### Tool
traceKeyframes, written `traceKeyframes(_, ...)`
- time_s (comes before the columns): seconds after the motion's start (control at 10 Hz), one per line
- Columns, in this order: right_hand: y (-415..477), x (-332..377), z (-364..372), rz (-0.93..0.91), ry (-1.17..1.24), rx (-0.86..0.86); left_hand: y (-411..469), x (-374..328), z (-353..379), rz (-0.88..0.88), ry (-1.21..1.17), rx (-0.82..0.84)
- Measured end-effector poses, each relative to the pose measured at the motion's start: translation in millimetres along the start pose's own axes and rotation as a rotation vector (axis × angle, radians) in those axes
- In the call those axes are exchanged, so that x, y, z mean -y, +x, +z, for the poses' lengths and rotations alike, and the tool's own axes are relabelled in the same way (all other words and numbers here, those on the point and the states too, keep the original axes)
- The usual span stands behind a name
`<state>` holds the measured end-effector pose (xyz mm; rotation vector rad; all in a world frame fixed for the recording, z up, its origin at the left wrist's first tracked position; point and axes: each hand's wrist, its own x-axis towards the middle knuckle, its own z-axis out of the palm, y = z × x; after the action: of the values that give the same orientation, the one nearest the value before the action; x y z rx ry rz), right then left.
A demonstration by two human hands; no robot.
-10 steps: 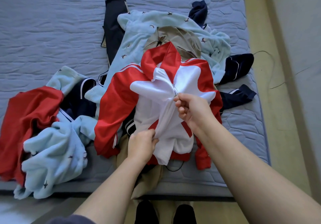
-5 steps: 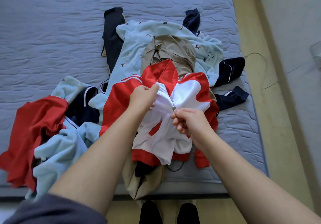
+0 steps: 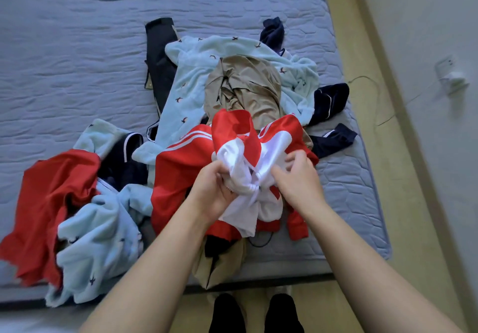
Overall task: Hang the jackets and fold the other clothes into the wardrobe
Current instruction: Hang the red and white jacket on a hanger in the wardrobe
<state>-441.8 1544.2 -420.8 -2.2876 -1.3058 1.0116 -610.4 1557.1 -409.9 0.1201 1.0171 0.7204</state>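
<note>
On the mattress [image 3: 77,61], near its front edge, the red and white jacket [image 3: 181,172] tops the clothes pile [image 3: 196,74]. The left hand [image 3: 212,190] has dropped from the collar and now clutches the white front; the blurred right hand [image 3: 297,180] seems to pinch it alongside.

Two hands: left hand [image 3: 214,190], right hand [image 3: 297,180]. One red-and-white jacket [image 3: 186,172]. One plain red garment [image 3: 51,198]. Two light-blue fleece heaps: upper fleece [image 3: 196,74], lower-left fleece [image 3: 98,234]. One tan garment [image 3: 245,87]. Several navy pieces [image 3: 328,100], count unclear. Two black shoes [image 3: 226,314]. One mattress [image 3: 77,48]. One wall plug [image 3: 451,79].
</note>
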Motion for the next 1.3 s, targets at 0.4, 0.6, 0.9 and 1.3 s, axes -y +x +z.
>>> traceKeyframes(0.4,-37.8,14.9,61.4,0.096,-0.563,0.828,-94.2,20.6,-15.6,0.238,0.024,-0.178)
traceKeyframes(0.6,-69.5,22.6,-5.5,0.42,0.244,0.752,-165.2,44.8,9.1,0.431,-0.141,-0.352)
traceKeyframes(0.9,-159.1,105.5,-149.9,0.179,1.175,1.165,-320.1,65.5,104.4,0.961,-0.355,-0.439)
traceKeyframes(1.3,-396.5,155.8,-182.0,-0.425,0.568,1.294,-532.1,192.2,134.4,1.412,-0.523,-0.971)
